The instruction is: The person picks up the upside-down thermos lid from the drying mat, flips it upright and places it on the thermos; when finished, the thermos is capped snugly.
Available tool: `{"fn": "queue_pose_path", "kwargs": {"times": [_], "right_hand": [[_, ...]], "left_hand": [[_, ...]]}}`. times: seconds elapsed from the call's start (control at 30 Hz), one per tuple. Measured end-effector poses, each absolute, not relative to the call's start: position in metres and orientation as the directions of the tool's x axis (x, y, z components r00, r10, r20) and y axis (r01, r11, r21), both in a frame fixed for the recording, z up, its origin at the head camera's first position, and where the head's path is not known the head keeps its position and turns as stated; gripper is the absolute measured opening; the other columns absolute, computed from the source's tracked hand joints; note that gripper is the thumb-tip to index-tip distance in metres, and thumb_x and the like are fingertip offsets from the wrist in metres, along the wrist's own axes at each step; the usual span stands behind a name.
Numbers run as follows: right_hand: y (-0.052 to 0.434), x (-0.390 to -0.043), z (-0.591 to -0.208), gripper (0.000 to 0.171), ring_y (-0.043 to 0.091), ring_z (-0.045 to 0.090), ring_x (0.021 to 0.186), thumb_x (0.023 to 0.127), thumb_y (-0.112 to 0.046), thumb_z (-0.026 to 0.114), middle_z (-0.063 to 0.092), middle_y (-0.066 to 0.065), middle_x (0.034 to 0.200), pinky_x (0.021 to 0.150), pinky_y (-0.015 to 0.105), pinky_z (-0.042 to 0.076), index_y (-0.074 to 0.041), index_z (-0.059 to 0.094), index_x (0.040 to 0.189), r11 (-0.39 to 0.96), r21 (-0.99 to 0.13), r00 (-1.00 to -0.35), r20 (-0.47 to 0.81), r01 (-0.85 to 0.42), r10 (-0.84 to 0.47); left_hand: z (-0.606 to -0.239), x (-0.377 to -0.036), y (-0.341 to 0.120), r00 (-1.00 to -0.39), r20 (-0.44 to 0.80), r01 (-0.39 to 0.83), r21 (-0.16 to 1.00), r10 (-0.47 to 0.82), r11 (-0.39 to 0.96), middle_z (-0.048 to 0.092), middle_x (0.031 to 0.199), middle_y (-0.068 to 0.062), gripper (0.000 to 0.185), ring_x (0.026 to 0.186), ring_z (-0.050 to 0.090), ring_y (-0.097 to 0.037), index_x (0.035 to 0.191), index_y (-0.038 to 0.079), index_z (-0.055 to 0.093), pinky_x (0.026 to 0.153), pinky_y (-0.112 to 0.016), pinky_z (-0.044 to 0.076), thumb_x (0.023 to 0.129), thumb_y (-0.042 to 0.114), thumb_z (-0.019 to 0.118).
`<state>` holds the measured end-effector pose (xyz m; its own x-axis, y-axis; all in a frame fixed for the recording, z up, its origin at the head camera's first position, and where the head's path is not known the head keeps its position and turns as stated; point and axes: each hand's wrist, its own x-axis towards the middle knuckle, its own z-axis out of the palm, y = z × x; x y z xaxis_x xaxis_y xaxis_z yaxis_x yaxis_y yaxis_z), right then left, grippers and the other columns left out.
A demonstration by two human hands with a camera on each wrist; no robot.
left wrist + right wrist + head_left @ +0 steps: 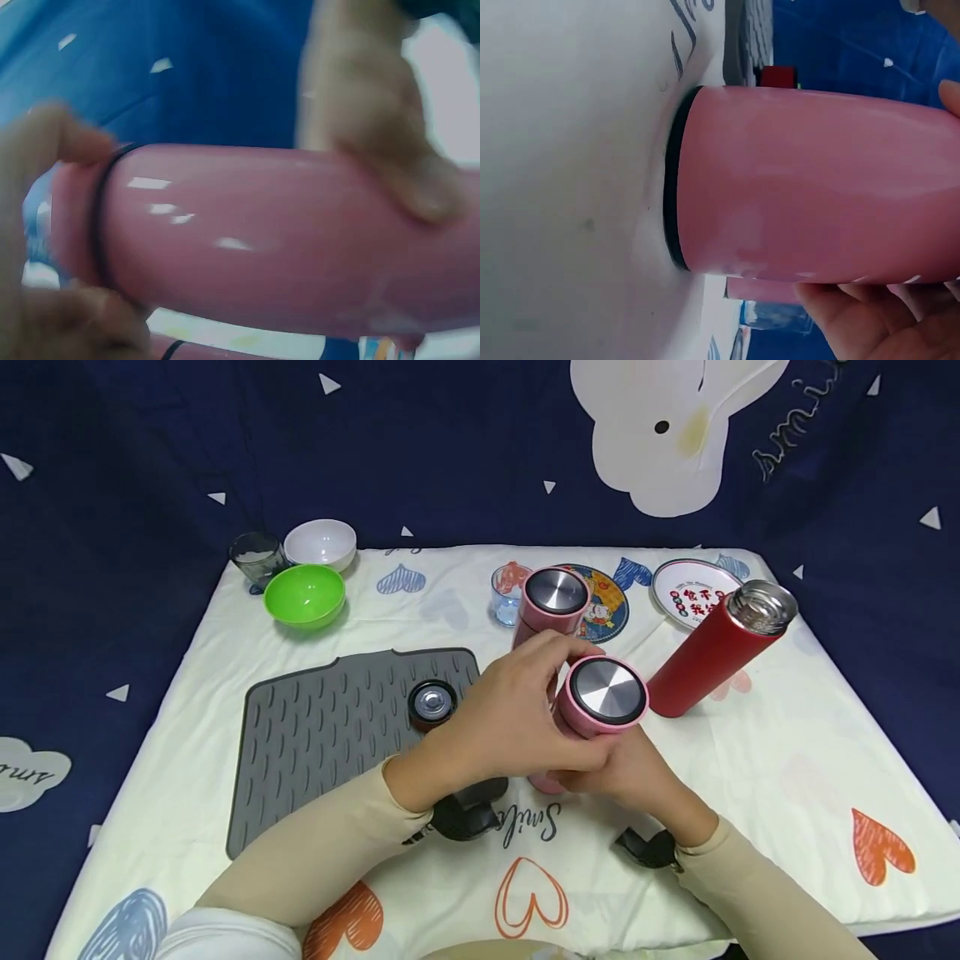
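We see a pink flask (592,714) with a steel-topped lid, standing on its black base on the white cloth, leaning slightly.

On the cloth (787,760) over the surface, cursive letters show between the two wrists, reading roughly "Smile", half covered. The white plate (693,593) at the back carries red and dark characters, too small to read. On the blue backdrop (810,418), a cursive word runs at upper right and another at the left edge (30,772); neither is legible.
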<state>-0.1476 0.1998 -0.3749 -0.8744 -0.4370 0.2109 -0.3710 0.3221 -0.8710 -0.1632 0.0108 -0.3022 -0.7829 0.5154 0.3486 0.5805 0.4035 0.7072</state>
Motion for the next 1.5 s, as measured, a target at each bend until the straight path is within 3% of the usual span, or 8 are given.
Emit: {"fn": "queue_pose_path", "kwargs": {"times": [0.4,0.6,0.67,0.8,1.0,1.17,1.37,1.5], "right_hand": [[0.215,-0.167,-0.408,0.068,0.019,0.053,0.102,0.066,-0.012,0.089,0.059,-0.002,0.117,0.086,0.028,0.046,-0.012,0.054,0.125,0.283,-0.875,-0.816,0.189,-0.393,-0.547],[0.217,-0.166,-0.405,0.070,0.021,0.054,0.102,0.063,-0.009,0.087,0.059,0.000,0.118,0.087,0.028,0.046,-0.009,0.054,0.125,0.270,-0.885,-0.821,0.187,-0.379,-0.539],[0.218,-0.166,-0.404,0.071,0.021,0.054,0.101,0.063,-0.007,0.087,0.059,0.001,0.117,0.088,0.028,0.045,-0.007,0.054,0.125,0.267,-0.888,-0.821,0.183,-0.374,-0.540],[0.218,-0.167,-0.404,0.061,0.020,0.057,0.096,0.066,-0.008,0.087,0.061,0.000,0.111,0.085,0.027,0.047,-0.008,0.057,0.119,0.268,-0.882,-0.804,0.182,-0.389,-0.567],[0.219,-0.171,-0.406,0.061,0.020,0.055,0.095,0.066,-0.008,0.084,0.060,0.001,0.110,0.082,0.029,0.047,-0.009,0.056,0.120,0.246,-0.885,-0.786,0.188,-0.396,-0.590],[0.220,-0.168,-0.407,0.066,0.020,0.056,0.098,0.065,-0.009,0.085,0.059,0.002,0.115,0.086,0.027,0.046,-0.005,0.054,0.124,0.256,-0.890,-0.796,0.171,-0.377,-0.580],[0.218,-0.169,-0.408,0.065,0.021,0.055,0.098,0.064,-0.005,0.082,0.060,0.003,0.114,0.086,0.029,0.047,-0.008,0.054,0.123,0.214,-0.898,-0.780,0.194,-0.385,-0.594],[0.217,-0.169,-0.408,0.069,0.020,0.056,0.098,0.062,-0.002,0.083,0.060,0.002,0.115,0.087,0.027,0.046,-0.008,0.053,0.124,0.233,-0.896,-0.789,0.179,-0.377,-0.588]], "left_hand": [[-0.304,-0.172,0.009,-0.735,0.343,0.589,0.750,0.585,0.300,0.059,0.112,0.011,0.073,0.090,0.054,-0.003,0.131,0.019,0.053,0.079,-0.026,0.048,0.067,0.032,0.087],[-0.302,-0.172,0.010,-0.771,0.336,0.578,0.725,0.541,0.373,0.056,0.114,0.015,0.075,0.098,0.052,0.001,0.126,0.023,0.054,0.081,-0.023,0.046,0.064,0.051,0.086],[-0.302,-0.174,0.008,-0.763,0.313,0.538,0.793,0.566,0.285,0.059,0.099,0.012,0.068,0.081,0.052,-0.003,0.126,0.021,0.059,0.071,-0.022,0.045,0.068,0.041,0.088],[-0.301,-0.178,0.002,-0.725,0.255,0.392,0.917,0.640,0.079,0.062,0.103,0.006,0.074,0.068,0.049,-0.010,0.135,0.015,0.055,0.071,-0.021,0.045,0.070,0.013,0.089],[-0.299,-0.167,0.008,-0.813,0.268,0.483,0.806,0.517,0.342,0.055,0.118,0.012,0.075,0.104,0.050,-0.001,0.126,0.020,0.054,0.089,-0.022,0.043,0.065,0.046,0.089],[-0.295,-0.172,0.002,-0.784,0.161,0.306,0.941,0.600,0.147,0.063,0.099,0.007,0.070,0.075,0.049,-0.010,0.134,0.018,0.059,0.069,-0.023,0.043,0.070,0.015,0.089],[-0.297,-0.164,0.008,-0.834,0.178,0.406,0.840,0.523,0.361,0.058,0.116,0.011,0.078,0.102,0.054,-0.004,0.129,0.020,0.054,0.087,-0.025,0.046,0.064,0.045,0.090],[-0.299,-0.167,0.006,-0.818,0.172,0.351,0.905,0.549,0.240,0.063,0.098,0.007,0.069,0.087,0.057,-0.007,0.130,0.017,0.059,0.076,-0.022,0.047,0.069,0.026,0.090]]}}
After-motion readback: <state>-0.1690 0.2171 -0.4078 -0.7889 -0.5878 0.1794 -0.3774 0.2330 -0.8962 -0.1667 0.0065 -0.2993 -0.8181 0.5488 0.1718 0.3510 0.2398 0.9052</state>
